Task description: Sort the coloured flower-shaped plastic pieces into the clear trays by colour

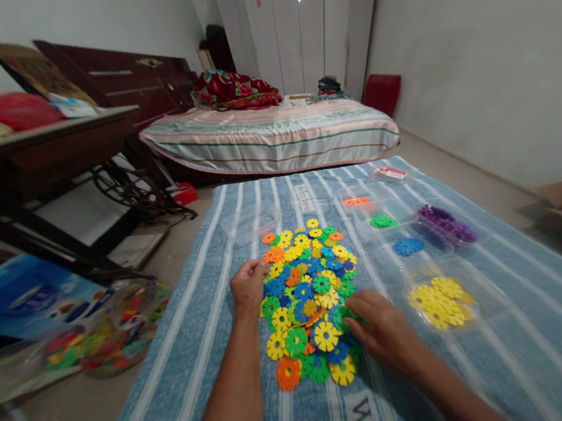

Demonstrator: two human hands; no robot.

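A pile of notched plastic flower discs (325, 335) in yellow, green, blue and orange lies loosely spread on the striped cloth. My left hand (249, 287) is at the pile's left edge, fingers drawn together beside an orange disc (274, 256); whatever is between the fingertips is hidden. On the right side of the pile, my right hand (380, 324) has thumb and fingers closed on a green flower disc (343, 319), partly covered by the fingers. Yellow discs (441, 301) fill a clear plastic box (490, 289) to the right of that hand.
Further right stand clear containers with purple discs (446, 223), blue discs (408, 246), green discs (383, 221) and orange discs (356, 201). A clear tub (252, 221) is behind the pile. Left of the cloth-covered surface, bags of colourful pieces (123, 334) lie low down.
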